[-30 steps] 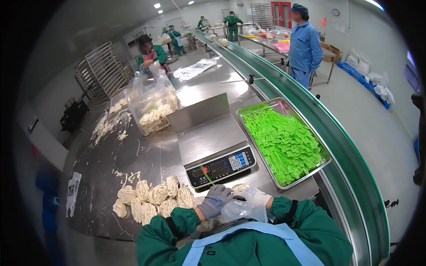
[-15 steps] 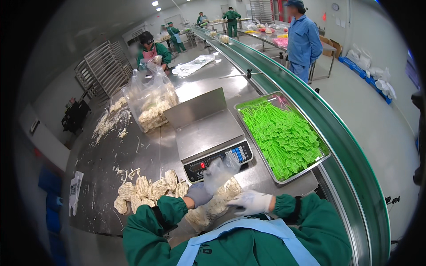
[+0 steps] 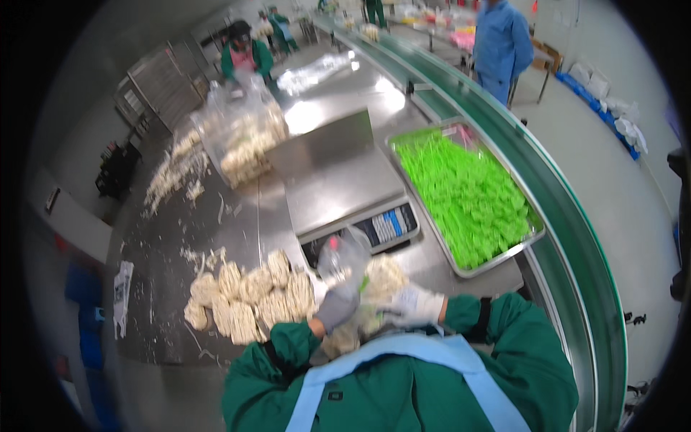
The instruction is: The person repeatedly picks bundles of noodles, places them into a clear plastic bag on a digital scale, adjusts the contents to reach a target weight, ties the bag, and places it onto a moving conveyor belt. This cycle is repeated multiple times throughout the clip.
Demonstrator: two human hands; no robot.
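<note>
My left hand [image 3: 337, 308], in a grey glove, is closed on the gathered neck of a clear plastic bag [image 3: 344, 253], whose loose top stands up in front of the scale. Inside the bag show pale noodle bundles [image 3: 383, 279]. My right hand [image 3: 414, 305], in a white glove, lies against the bag's right side; motion blur hides its fingers. A small bright green strip [image 3: 363, 284] shows between the hands, too smeared to make out fully. Left of my hands, several folded noodle bundles [image 3: 253, 288] lie on the steel table [image 3: 162, 317].
A digital scale [image 3: 344, 189] stands ahead of my hands, with a steel tray [image 3: 469, 272] of green ties [image 3: 461, 198] to its right. Beyond runs a green conveyor [image 3: 568, 266]. A large bag of noodles [image 3: 241, 140] sits far left, near a co-worker [image 3: 245, 56]; another person [image 3: 499, 50] stands beyond the conveyor.
My left hand has moved slightly right and up with the bag neck, nearer my right hand. A green strip now shows between them. The whole view has shifted and blurred.
</note>
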